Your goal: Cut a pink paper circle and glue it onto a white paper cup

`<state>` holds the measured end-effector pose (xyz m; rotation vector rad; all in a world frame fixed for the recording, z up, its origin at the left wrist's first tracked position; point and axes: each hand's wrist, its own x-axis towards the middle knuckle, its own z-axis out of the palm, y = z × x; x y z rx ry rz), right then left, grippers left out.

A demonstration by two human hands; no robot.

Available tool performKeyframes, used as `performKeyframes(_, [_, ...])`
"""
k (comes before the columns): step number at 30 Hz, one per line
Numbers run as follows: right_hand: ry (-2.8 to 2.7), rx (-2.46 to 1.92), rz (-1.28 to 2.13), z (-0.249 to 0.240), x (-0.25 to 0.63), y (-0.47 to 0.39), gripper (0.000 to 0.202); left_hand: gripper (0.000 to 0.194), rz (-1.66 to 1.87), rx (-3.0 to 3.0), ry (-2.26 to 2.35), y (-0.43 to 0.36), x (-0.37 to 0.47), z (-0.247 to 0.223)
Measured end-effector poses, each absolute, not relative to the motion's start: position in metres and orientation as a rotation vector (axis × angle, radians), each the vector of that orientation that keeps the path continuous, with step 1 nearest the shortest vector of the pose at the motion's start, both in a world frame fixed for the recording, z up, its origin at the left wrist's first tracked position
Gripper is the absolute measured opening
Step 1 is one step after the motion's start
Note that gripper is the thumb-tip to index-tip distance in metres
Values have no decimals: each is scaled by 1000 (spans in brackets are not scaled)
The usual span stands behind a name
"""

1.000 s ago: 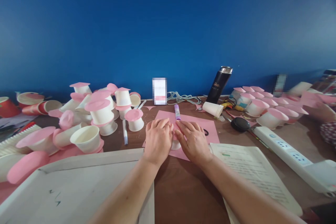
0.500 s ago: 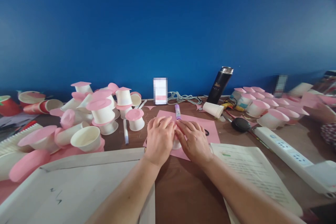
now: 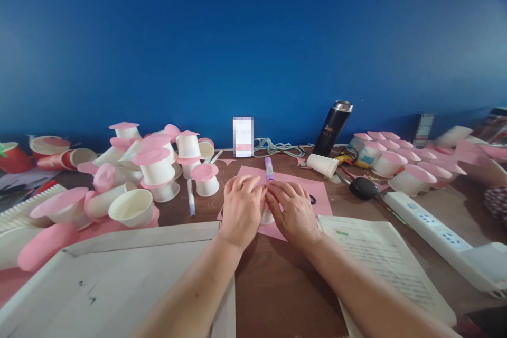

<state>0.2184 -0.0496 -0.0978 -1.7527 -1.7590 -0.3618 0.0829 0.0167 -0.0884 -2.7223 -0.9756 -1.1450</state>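
One white cup [image 3: 268, 216] between left hand [image 3: 243, 210] and right hand [image 3: 293, 214], partly hidden under bent fingers; grip can't tell. One pink sheet [image 3: 319, 190] below, one purple stick [image 3: 269, 168] far.

A black flask [image 3: 331, 129] stands before the blue wall [image 3: 253, 42]

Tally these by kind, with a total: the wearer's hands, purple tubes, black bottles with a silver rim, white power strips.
Hands, left and right: 2
Purple tube: 1
Black bottle: 1
White power strip: 1
Total: 5
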Motion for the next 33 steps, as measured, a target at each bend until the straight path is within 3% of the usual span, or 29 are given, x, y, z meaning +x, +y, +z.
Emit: performKeyframes(33, [-1812, -1818, -421, -98, 214, -54, 37, 27, -1076, -2677, -1107, 6, 88, -86])
